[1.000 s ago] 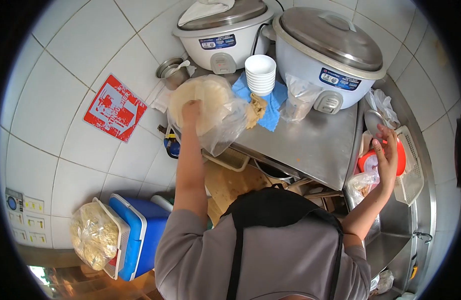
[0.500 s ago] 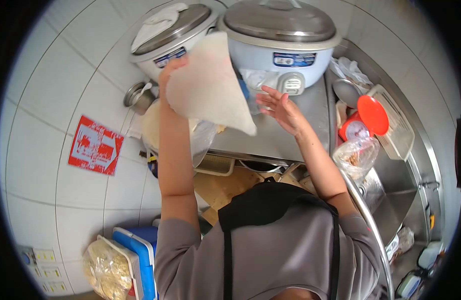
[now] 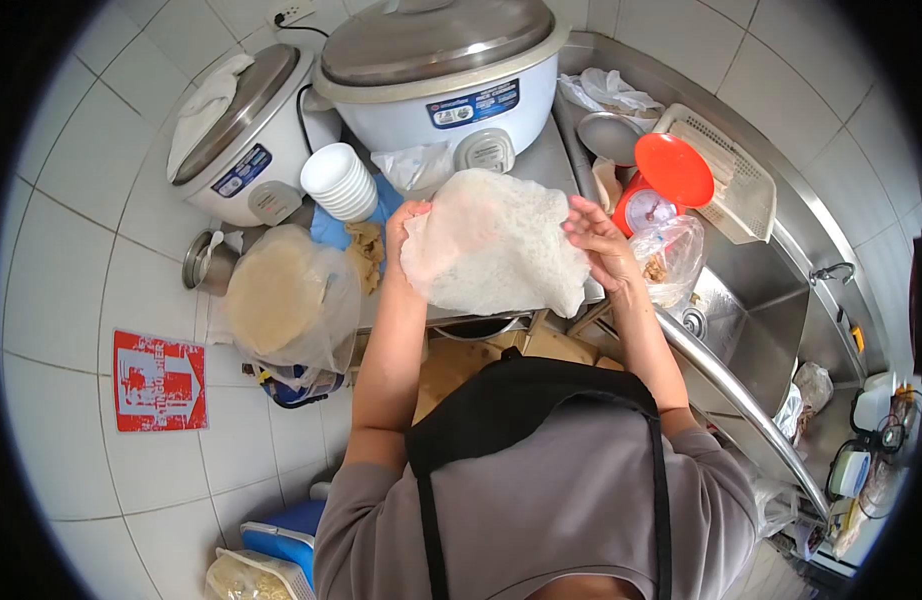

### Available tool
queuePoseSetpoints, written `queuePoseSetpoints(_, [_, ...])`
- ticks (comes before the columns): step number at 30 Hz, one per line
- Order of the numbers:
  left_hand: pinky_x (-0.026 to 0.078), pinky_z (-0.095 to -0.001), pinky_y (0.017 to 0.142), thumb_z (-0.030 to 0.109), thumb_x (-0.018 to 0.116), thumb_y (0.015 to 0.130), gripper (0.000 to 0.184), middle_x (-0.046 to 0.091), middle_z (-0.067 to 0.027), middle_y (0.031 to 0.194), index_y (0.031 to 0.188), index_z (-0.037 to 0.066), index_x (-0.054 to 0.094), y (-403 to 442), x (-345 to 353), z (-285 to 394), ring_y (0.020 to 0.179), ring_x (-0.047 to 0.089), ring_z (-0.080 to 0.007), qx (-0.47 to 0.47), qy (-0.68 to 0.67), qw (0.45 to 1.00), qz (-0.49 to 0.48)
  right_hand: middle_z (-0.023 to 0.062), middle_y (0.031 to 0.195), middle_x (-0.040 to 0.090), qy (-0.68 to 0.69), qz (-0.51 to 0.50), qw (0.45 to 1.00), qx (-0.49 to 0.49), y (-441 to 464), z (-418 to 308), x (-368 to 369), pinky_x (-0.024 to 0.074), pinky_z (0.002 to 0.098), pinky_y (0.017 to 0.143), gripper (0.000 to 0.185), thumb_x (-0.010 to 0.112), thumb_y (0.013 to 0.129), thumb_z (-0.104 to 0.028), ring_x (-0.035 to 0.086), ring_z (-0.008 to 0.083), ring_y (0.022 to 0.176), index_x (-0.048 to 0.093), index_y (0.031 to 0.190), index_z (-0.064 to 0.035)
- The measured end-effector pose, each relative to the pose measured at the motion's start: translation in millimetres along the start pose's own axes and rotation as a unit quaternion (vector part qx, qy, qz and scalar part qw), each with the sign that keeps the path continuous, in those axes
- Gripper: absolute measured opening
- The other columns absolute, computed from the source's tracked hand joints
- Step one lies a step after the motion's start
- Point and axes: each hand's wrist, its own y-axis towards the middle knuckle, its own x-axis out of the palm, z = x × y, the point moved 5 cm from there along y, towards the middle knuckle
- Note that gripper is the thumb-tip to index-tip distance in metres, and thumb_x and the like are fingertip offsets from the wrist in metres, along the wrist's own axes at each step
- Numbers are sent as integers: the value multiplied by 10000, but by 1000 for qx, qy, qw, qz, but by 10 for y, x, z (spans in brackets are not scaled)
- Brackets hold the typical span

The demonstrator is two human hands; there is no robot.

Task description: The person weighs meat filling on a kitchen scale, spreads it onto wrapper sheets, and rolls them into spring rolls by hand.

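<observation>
A thin, pale, round wrapper (image 3: 496, 245) that looks like a popiah skin hangs spread out in front of my chest. My left hand (image 3: 406, 225) pinches its left edge, with some of the fingers hidden behind it. At the opposite edge, the curled fingers of my right hand (image 3: 601, 245) hold the wrapper. To the left, a stack of similar round wrappers (image 3: 271, 300) lies in an open clear plastic bag (image 3: 331, 325). Crumpled brown paper or cloth (image 3: 365, 255) sits between that stack and my left hand.
Stacked white bowls (image 3: 339, 185) stand before a large rice cooker (image 3: 441, 90) and a smaller one (image 3: 246, 150). On the right are a red scale (image 3: 646, 205), a bag of food (image 3: 671, 265), a white basket (image 3: 736, 190) and a metal sink (image 3: 751, 335) with a curved rail.
The wrapper was hanging from my left hand alone; now my right hand is at its other edge and it is spread wider. The view has shifted, revealing the bowls and wrapper stack.
</observation>
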Motion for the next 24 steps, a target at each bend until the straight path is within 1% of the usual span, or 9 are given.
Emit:
queuePoseSetpoints(4, [509,-324,725,239,575,798,302,660,-159,876,918,-34,623,474,-360,125,802,644,-256,112,256,956,89,49,1059,547,-146,94,982,-77,32,-242,-374,478,252,826,451,586,733,113,556,151,962,518,1158,-23])
queuePoseSetpoints(8, [477,-308,644,204,592,851,240,649,-117,815,902,-31,599,202,192,296,711,618,-190,453,569,661,186,88,1053,561,-429,144,886,-98,211,-80,-781,467,293,855,356,601,732,72,565,212,975,570,1079,-3])
queuePoseSetpoints(10, [471,-314,645,178,595,847,193,641,-112,820,896,-9,600,81,310,106,707,614,-199,427,597,663,146,130,1056,567,-654,159,732,-105,144,-162,-608,443,342,895,340,615,701,50,557,289,994,604,1033,-19])
queuePoseSetpoints(14, [455,-386,802,168,614,819,211,607,-130,1018,969,20,600,80,-46,-595,936,588,-279,260,723,639,44,126,1074,554,-756,56,635,-152,174,81,-679,441,349,878,300,626,708,-35,538,298,1029,611,1008,-41])
queuePoseSetpoints(16, [390,-432,909,221,628,807,331,552,-138,1147,1064,20,572,81,-270,-825,1087,506,-294,264,812,519,35,131,1088,552,-813,-29,580,-40,173,328,-664,427,376,906,298,625,733,-79,525,308,1051,599,1026,-33])
queuePoseSetpoints(17, [358,-455,963,247,635,801,392,525,-142,1211,1112,20,559,114,-356,-915,1162,465,-302,265,850,455,29,135,1100,550,-817,-22,573,-56,177,354,-613,416,388,920,316,630,735,-97,519,308,1062,589,1041,-27])
queuePoseSetpoints(18, [250,-484,1047,326,637,791,546,407,-148,1348,1219,20,496,194,-507,-960,1288,323,-303,172,867,464,49,139,1112,549,-821,-13,566,-71,187,380,-517,405,399,933,336,635,738,-115,514,308,1072,580,1056,-22])
queuePoseSetpoints(23, [276,-461,1033,310,627,798,508,435,-157,1313,1204,25,518,303,-479,-820,1252,366,-306,158,879,442,89,152,1146,539,-806,-17,554,-206,399,443,-530,383,422,957,367,649,749,-154,500,315,1095,563,1077,-14])
queuePoseSetpoints(24, [284,-457,1026,301,626,799,497,449,-153,1295,1198,25,522,278,-424,-813,1239,378,-304,175,879,433,95,157,1119,555,-767,-5,602,-222,258,229,-341,413,405,909,303,637,761,-148,525,314,1053,588,1028,-15])
